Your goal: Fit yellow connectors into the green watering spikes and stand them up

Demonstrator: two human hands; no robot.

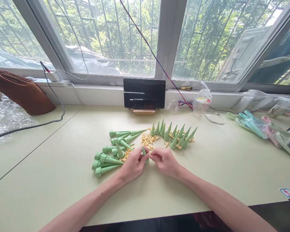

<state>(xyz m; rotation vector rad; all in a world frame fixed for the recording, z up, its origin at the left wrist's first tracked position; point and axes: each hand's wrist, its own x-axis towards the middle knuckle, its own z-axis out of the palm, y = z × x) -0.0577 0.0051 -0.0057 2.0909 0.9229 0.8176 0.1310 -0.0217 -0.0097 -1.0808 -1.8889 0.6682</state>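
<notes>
My left hand (134,163) is closed on a green plastic cone spike (144,150), which stands point up on the table. At its right side, my right hand (166,162) pinches a small yellow plastic valve (150,154) against the cone; the fingers partly hide it. Just beyond my hands lies a loose pile of yellow valves (148,140). To the left, several green cone spikes (108,159) lie on their sides. Back right, a group of upright green cones (175,133) stands, with yellow pieces at their bases.
A black tablet (144,91) leans on a stand by the window. Right of it are a bagged cup (202,101) and a coiled white cable (215,118). Packaged pastel items (258,127) lie far right. A brown bag (21,91) and black cable (50,121) are at left.
</notes>
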